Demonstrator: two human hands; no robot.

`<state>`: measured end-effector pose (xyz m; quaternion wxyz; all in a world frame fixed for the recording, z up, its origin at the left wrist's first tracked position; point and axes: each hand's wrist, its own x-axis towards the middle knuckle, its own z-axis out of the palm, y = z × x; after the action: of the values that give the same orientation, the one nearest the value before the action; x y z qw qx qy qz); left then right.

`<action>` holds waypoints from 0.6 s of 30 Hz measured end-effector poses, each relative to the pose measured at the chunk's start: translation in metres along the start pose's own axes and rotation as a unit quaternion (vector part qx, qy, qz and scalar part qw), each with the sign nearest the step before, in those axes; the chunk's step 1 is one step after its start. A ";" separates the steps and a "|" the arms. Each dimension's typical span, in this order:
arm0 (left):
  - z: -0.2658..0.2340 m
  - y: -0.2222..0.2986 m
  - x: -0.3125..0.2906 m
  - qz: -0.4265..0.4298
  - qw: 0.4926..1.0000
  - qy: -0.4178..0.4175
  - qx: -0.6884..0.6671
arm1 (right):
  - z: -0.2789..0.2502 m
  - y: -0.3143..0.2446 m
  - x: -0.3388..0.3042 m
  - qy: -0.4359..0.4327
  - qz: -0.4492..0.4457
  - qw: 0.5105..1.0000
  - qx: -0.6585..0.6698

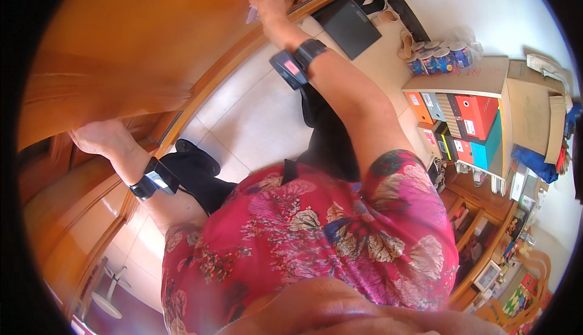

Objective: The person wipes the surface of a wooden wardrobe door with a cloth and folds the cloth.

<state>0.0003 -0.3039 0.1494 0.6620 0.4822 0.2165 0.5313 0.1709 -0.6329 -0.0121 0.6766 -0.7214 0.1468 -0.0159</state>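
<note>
My right hand is closed around a pale purple cloth, which sticks out on both sides of the fingers. It is up against the right edge of a broad, glossy orange-brown wooden panel. Lower on the left, my left hand is at the panel's lower edge, beside darker wooden door frames. Its fingers are mostly hidden, so their grip does not show. Each forearm has a black strap and a small device on it.
Pale floor tiles lie below, with a flat black box and shoes near the wall. To the right stands a shelf of shoe boxes, topped by blue cans. A wooden cabinet is behind it.
</note>
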 end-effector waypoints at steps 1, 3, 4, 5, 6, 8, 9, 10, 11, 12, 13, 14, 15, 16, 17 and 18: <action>-0.039 -0.015 0.024 0.130 0.977 -0.028 0.166 | 0.009 -0.019 -0.034 -0.045 -0.071 0.996 0.009; -0.050 -0.022 0.029 0.244 0.915 -0.066 0.314 | -0.005 -0.078 -0.078 -0.074 -0.149 0.986 0.019; -0.033 -0.012 0.016 0.167 0.959 -0.035 0.228 | -0.017 -0.110 -0.095 -0.030 -0.320 0.945 -0.062; -0.022 -0.007 0.008 0.087 0.987 -0.005 0.137 | -0.026 -0.129 -0.101 0.017 -0.478 0.866 -0.143; -0.023 -0.007 0.009 0.087 0.986 -0.009 0.138 | -0.032 -0.134 -0.099 0.019 -0.476 0.868 -0.142; -0.030 -0.006 0.013 0.041 0.995 -0.033 0.088 | -0.035 -0.136 -0.092 0.009 -0.554 0.815 -0.169; -0.027 -0.001 0.011 0.042 0.995 -0.033 0.089 | -0.032 -0.129 -0.083 0.009 -0.553 0.816 -0.167; -0.020 0.004 0.006 0.036 0.994 -0.009 0.099 | -0.029 -0.118 -0.074 0.046 -0.548 0.818 -0.172; -0.016 0.006 0.003 0.029 0.994 0.014 0.108 | -0.024 -0.105 -0.068 0.082 -0.541 0.818 -0.176; -0.016 0.002 0.008 0.028 0.994 0.012 0.105 | -0.021 -0.101 -0.070 0.086 -0.542 0.817 -0.178; -0.024 -0.002 0.016 0.032 0.996 -0.002 0.084 | -0.012 -0.096 -0.077 0.135 -0.505 0.829 -0.198; -0.033 -0.007 0.024 0.036 0.997 -0.017 0.064 | -0.002 -0.088 -0.082 0.184 -0.465 0.838 -0.218; -0.038 -0.012 0.024 0.037 0.997 -0.019 0.068 | 0.007 -0.070 -0.076 0.185 -0.461 0.840 -0.217; -0.042 -0.015 0.024 0.149 0.962 -0.052 0.224 | 0.016 -0.047 -0.064 0.192 -0.465 0.850 -0.156; -0.045 -0.017 0.024 0.256 0.888 -0.082 0.374 | 0.024 -0.024 -0.057 0.198 -0.466 0.857 -0.094; -0.042 -0.013 0.019 0.257 0.885 -0.083 0.379 | 0.029 -0.004 -0.059 0.148 -0.414 0.898 0.008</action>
<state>-0.0202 -0.2692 0.1240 0.2852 0.7775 0.2141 0.5180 0.1214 -0.5904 -0.0001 0.5852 -0.7009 -0.0668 -0.4024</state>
